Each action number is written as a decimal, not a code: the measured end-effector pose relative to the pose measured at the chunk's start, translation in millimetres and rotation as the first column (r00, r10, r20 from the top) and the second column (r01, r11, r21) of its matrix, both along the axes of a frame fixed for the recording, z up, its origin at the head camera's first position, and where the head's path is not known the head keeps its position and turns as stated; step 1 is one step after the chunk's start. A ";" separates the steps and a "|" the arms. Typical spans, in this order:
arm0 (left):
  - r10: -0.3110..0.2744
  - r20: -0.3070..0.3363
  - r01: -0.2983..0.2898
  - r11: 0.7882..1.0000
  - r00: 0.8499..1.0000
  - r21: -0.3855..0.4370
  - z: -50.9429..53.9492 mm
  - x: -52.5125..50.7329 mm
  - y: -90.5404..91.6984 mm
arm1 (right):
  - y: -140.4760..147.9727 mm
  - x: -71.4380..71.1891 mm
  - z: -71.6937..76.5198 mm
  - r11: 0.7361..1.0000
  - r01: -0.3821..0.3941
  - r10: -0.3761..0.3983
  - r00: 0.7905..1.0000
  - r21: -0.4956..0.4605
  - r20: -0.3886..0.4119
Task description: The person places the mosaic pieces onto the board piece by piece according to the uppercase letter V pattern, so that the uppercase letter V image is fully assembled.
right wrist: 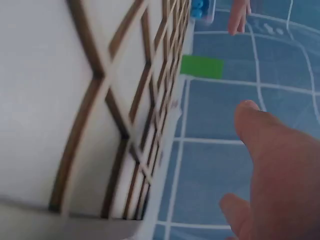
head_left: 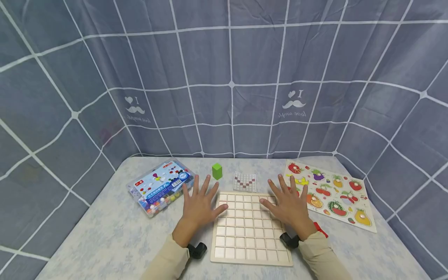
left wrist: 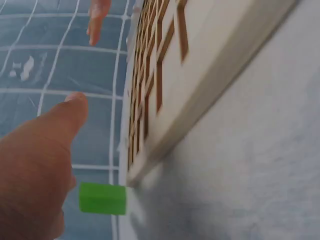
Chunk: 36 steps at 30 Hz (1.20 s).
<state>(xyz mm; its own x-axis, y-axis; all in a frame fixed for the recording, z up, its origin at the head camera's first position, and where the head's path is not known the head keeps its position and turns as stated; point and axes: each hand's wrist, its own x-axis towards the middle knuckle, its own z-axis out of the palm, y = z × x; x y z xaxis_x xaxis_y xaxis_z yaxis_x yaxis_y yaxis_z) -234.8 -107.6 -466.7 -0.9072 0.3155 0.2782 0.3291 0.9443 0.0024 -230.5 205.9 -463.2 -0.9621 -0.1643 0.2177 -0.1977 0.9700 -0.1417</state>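
Note:
Both hands are held with fingers spread over a pale wooden grid board (head_left: pixel 250 232), one at each side. My left hand (head_left: pixel 199 206) is above the board's left edge, holding nothing; in the left wrist view its thumb is raised clear of the board's wooden rim (left wrist: pixel 200 95). My right hand (head_left: pixel 289 207) is over the right edge, likewise holding nothing. Behind the board stands a green block (head_left: pixel 217 171), which the left wrist view also shows beyond the board's corner. Beside it lies a small printed grid card (head_left: pixel 245 181) with dark red squares in a V.
At the left lies a clear plastic case (head_left: pixel 161 186) with a blue label and coloured balls inside. A fruit picture board (head_left: pixel 332 193) lies at the right, partly behind my right hand. A grey-blue checked curtain (head_left: pixel 231 105) rises behind the table (head_left: pixel 105 241).

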 end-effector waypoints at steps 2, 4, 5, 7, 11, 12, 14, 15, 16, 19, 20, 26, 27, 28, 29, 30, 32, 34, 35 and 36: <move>-0.035 -0.007 0.035 0.999 0.999 -0.022 3.7 7.2 -0.3 | 1.8 8.2 3.8 1.000 -0.013 0.013 1.000 0.013 -0.007; -0.099 -0.001 0.099 0.995 0.995 -0.024 7.2 18.0 -3.8 | 6.4 20.3 8.0 0.999 -0.043 0.043 0.999 0.020 -0.010; -0.143 0.012 0.144 0.990 0.990 -0.015 8.7 24.0 -6.9 | 10.5 27.3 9.8 0.997 -0.070 0.070 0.997 0.022 -0.014; -0.243 0.073 0.239 0.969 0.967 0.056 9.5 36.0 -15.4 | 22.3 41.9 13.3 0.989 -0.147 0.147 0.989 0.010 -0.002; -0.414 0.178 0.365 0.896 0.893 0.255 1.0 50.4 -38.4 | 56.0 65.3 17.1 0.959 -0.276 0.279 0.960 -0.065 0.036; -0.440 0.188 0.376 0.877 0.878 0.299 -2.3 51.5 -43.7 | 65.4 69.9 17.4 0.956 -0.279 0.284 0.958 -0.091 0.050; -0.471 0.186 0.389 0.851 0.862 0.352 -8.0 51.8 -52.5 | 83.8 76.5 16.1 0.957 -0.257 0.266 0.963 -0.136 0.052; -0.479 0.179 0.391 0.842 0.860 0.371 -10.2 51.4 -55.8 | 92.6 78.9 15.0 0.959 -0.239 0.249 0.967 -0.154 0.047; -0.485 0.172 0.393 0.834 0.858 0.388 -12.0 50.8 -58.4 | 100.8 81.2 13.6 0.961 -0.217 0.229 0.972 -0.174 0.048; -0.499 0.160 0.398 0.815 0.852 0.421 -14.9 49.9 -62.7 | 123.1 84.7 7.2 0.959 -0.170 0.179 0.984 -0.228 0.019; -0.502 0.160 0.398 0.811 0.850 0.428 -15.7 50.1 -63.3 | 129.6 85.6 4.8 0.958 -0.155 0.163 0.987 -0.241 0.013; -0.520 0.196 0.392 0.799 0.831 0.456 -20.2 53.2 -62.7 | 154.8 90.6 -6.4 0.952 -0.053 0.080 0.994 -0.301 0.077; -0.521 0.205 0.387 0.798 0.829 0.463 -20.8 53.4 -62.3 | 156.1 91.1 -7.7 0.950 -0.040 0.072 0.993 -0.310 0.095; -0.520 0.212 0.381 0.797 0.827 0.468 -21.3 53.6 -61.9 | 156.6 91.4 -9.2 0.948 -0.035 0.071 0.992 -0.317 0.105; -0.521 0.220 0.377 0.796 0.825 0.473 -21.7 53.7 -61.5 | 156.4 91.6 -10.5 0.948 -0.028 0.068 0.991 -0.318 0.116; -0.522 0.229 0.372 0.795 0.821 0.479 -22.1 53.9 -61.2 | 155.3 92.1 -12.2 0.948 -0.020 0.062 0.991 -0.317 0.121; -0.525 0.248 0.365 0.795 0.814 0.485 -22.8 54.3 -60.4 | 152.7 92.7 -15.7 0.953 -0.008 0.049 0.990 -0.302 0.130; -0.527 0.262 0.360 0.795 0.808 0.489 -23.6 54.9 -59.5 | 150.2 93.3 -19.1 0.960 -0.006 0.043 0.991 -0.278 0.127; -0.529 0.267 0.359 0.794 0.806 0.490 -24.0 55.3 -59.0 | 149.1 93.9 -20.8 0.964 0.000 0.034 0.992 -0.267 0.125; -0.529 0.272 0.356 0.794 0.804 0.493 -24.4 55.7 -58.6 | 148.6 94.1 -22.2 0.966 0.003 0.029 0.992 -0.259 0.120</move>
<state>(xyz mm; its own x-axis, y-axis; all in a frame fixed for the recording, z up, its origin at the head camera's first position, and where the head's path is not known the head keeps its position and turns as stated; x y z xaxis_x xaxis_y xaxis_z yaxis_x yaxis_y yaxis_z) -179.2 -166.2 -491.0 -0.7493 0.6475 0.1390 0.5998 0.5746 0.5568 -136.4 354.5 -485.4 -0.9822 -0.1303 0.1353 -0.1753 0.8947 -0.4109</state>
